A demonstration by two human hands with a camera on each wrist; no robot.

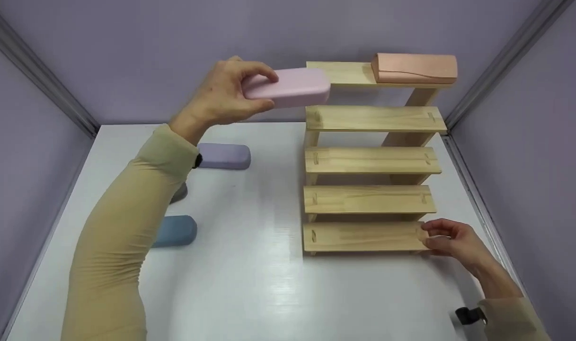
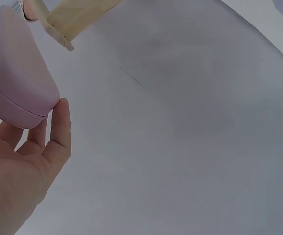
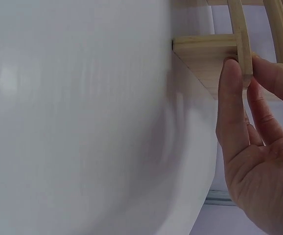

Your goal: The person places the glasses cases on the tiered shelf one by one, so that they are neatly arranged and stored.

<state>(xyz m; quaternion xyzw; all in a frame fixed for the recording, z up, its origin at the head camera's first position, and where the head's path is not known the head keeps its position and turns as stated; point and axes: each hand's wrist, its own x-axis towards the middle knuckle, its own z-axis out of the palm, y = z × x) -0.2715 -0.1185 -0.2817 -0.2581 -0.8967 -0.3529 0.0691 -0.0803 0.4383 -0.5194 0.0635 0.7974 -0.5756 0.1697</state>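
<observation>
My left hand (image 1: 226,92) grips a pink glasses case (image 1: 297,87) by its left end, raised close to the left end of the top shelf of a wooden tiered rack (image 1: 370,160). In the left wrist view, thumb and fingers surround the lower end of the pink case (image 2: 21,73). My right hand (image 1: 458,244) pinches the right end of the rack's lowest shelf (image 1: 363,237); the right wrist view shows the board's edge (image 3: 244,58) between thumb and fingers. A peach glasses case (image 1: 416,67) lies on the right part of the top shelf.
On the white table (image 1: 250,284), to the left, lie a lavender case (image 1: 225,156), a dark grey case (image 1: 180,193) and a blue case (image 1: 176,231), partly hidden by my left arm. Pale walls (image 1: 174,38) enclose the table at the back and sides.
</observation>
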